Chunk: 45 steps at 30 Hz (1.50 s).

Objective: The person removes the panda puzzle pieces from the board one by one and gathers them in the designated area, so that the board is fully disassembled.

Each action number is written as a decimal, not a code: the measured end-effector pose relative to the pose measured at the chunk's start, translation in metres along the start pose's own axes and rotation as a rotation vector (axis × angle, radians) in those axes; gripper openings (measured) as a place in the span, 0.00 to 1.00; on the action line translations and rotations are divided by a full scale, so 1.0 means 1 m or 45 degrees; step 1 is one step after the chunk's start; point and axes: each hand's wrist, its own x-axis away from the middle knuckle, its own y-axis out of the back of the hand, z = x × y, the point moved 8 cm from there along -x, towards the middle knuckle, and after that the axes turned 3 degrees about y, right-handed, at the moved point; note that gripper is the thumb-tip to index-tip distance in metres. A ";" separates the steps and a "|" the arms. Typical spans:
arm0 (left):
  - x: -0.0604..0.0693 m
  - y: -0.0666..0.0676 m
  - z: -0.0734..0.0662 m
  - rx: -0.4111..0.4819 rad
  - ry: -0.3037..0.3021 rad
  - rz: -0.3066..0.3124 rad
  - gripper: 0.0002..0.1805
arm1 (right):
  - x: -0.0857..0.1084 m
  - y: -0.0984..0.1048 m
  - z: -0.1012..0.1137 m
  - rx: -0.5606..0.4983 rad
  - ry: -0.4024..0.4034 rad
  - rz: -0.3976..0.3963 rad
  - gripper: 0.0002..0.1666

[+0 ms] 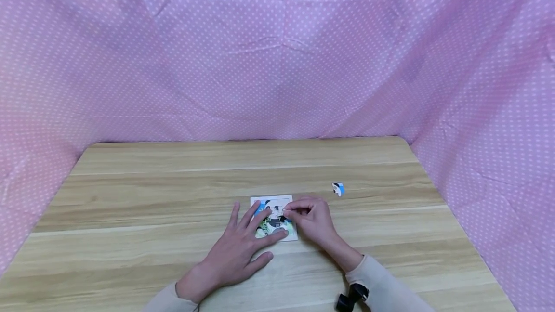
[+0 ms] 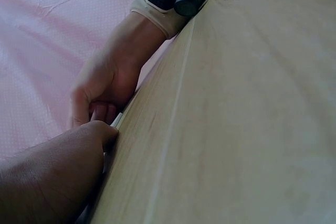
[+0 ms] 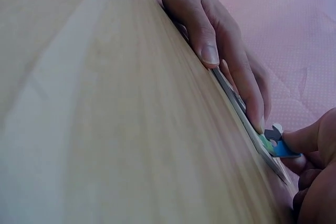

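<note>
A small panda jigsaw puzzle in a white-bordered tray (image 1: 293,236) lies flat near the middle of the table. My left hand (image 1: 237,249) rests across it with spread, straight fingers, some of them on the picture and partly hiding it. At the tray's right side my right hand (image 1: 315,220) pinches a puzzle piece between thumb and index finger. In the right wrist view this puzzle piece (image 3: 283,149) shows blue and stands tilted above the tray. The left wrist view shows the right hand (image 2: 107,80) beyond the left hand (image 2: 58,171), with the puzzle mostly hidden.
One loose puzzle piece (image 1: 338,189), blue, white and black, lies on the wooden table (image 1: 173,187) to the right of and beyond the tray. A pink dotted cloth (image 1: 277,61) hangs behind and beside the table. A black device (image 1: 352,297) sits at the right sleeve.
</note>
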 end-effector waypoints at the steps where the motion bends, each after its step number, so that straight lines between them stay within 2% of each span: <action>1: 0.000 0.000 0.000 0.000 -0.002 -0.003 0.28 | 0.000 0.000 0.000 -0.006 -0.003 0.002 0.03; 8: -0.001 0.000 -0.001 -0.003 -0.013 -0.033 0.29 | 0.000 0.004 0.002 -0.037 0.067 0.050 0.02; 12: -0.002 -0.002 0.000 0.001 -0.002 -0.022 0.29 | -0.001 0.006 0.002 -0.060 0.116 0.083 0.03; 22: -0.003 -0.004 0.002 -0.013 0.017 0.021 0.29 | -0.004 0.010 0.000 -0.080 0.133 0.203 0.03; 27: -0.002 -0.001 0.001 -0.030 0.015 0.005 0.28 | -0.005 0.010 0.003 -0.069 0.206 0.257 0.06; 38: -0.001 0.000 0.001 -0.003 0.024 0.004 0.29 | -0.004 0.014 0.006 -0.048 0.333 0.296 0.07; 45: 0.000 -0.002 0.002 -0.024 0.023 0.008 0.28 | -0.002 0.022 -0.004 -0.027 0.291 0.285 0.07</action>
